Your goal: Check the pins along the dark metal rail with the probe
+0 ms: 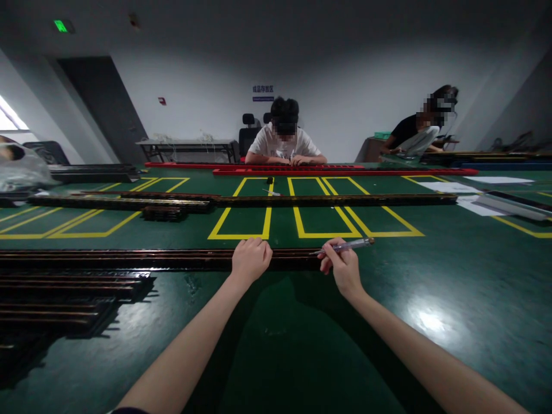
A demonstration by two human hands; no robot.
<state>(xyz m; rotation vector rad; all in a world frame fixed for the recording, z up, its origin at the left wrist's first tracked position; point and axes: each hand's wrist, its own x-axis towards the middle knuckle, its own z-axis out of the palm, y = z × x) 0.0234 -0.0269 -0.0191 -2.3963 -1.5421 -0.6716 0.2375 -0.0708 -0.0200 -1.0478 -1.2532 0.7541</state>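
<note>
A long dark rail with copper-coloured lines point(181, 259) lies across the green table in front of me. My left hand point(252, 259) is closed around it near the middle, its fingers curled over the far edge. A slim silver pen-like tool point(351, 245) is pinched in my right hand point(342, 265), close to the rail's right end. The tool's thin tip points left, over the rail's surface; whether it touches cannot be made out.
Stacked dark rails point(64, 313) lie at the near left. Another long rail point(336, 200) crosses the table farther back, beyond yellow tape marks. Red rails point(345, 172) lie along the far edge, where a person sits. White papers point(451, 187) are at the right.
</note>
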